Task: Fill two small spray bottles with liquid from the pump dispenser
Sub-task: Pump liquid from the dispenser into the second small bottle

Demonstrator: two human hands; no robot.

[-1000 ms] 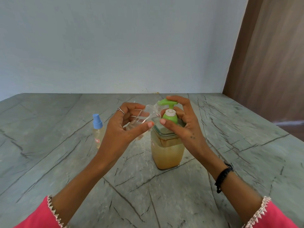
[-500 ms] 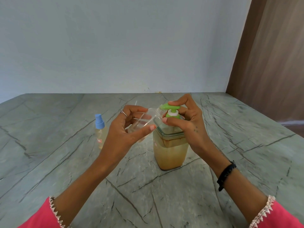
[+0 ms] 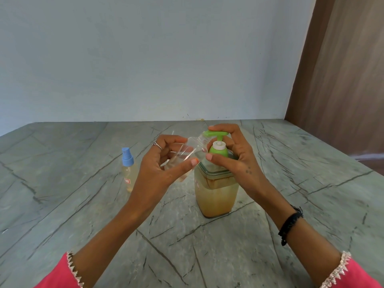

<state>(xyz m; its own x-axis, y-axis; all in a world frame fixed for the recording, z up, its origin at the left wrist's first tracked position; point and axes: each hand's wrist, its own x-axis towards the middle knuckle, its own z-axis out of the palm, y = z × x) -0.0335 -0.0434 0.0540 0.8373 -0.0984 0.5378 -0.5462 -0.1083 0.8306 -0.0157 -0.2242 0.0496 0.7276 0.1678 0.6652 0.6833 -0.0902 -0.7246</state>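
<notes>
Here: two spray bottles [image 3: 128,169] [image 3: 187,151], one pump dispenser [image 3: 216,179], two hands [image 3: 160,169] [image 3: 234,154].

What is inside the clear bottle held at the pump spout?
The clear bottle, tilted in the left hand, looks mostly empty; fingers cover its lower part, so any liquid there cannot be seen. Its open neck meets the green pump.

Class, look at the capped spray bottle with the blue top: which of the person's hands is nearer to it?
Left. The left hand, holding the clear bottle, is just right of the blue-topped bottle, not touching it. The right hand is farther right, on the pump dispenser.
</notes>
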